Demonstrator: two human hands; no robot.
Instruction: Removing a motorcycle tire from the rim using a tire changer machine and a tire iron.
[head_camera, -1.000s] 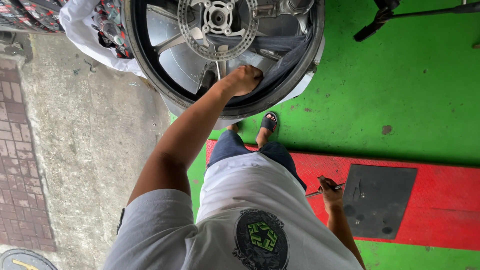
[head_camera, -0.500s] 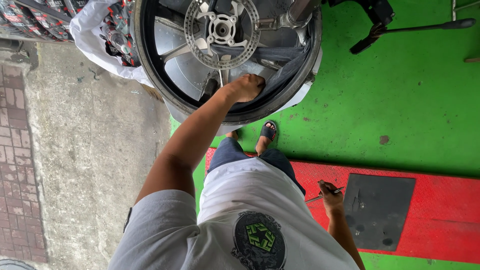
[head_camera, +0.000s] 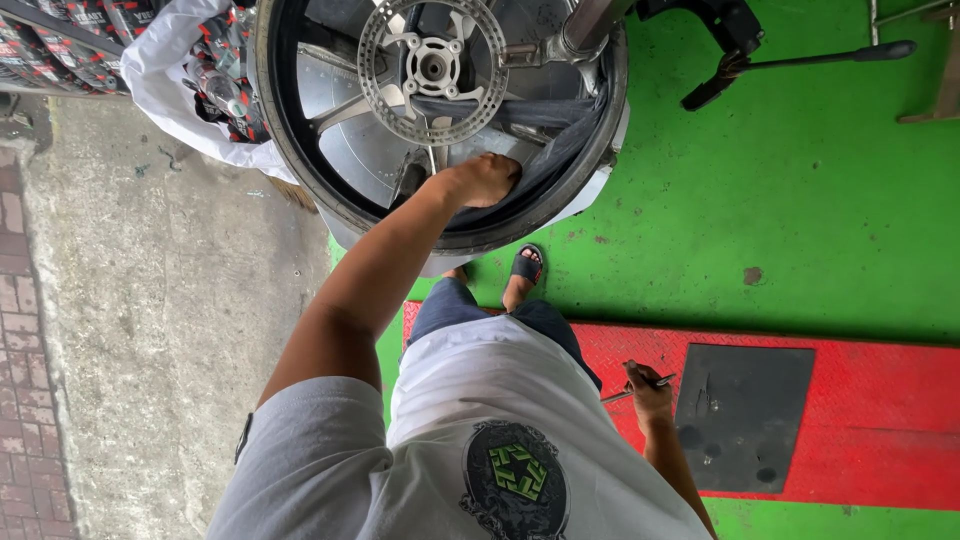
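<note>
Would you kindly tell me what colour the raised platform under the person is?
Red platform, with a dark grey plate; head view.

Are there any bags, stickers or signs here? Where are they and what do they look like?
White plastic bag: top left on the concrete, beside the black wheel, crumpled, red-and-black items inside.
Round black-and-green emblem: bottom centre, on the grey shirt.
No signs or screens.

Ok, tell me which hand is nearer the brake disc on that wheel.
Left. The left hand rests inside the wheel rim, just below the brake disc. The right hand hangs low by the person's side, holding a thin tool.
</note>
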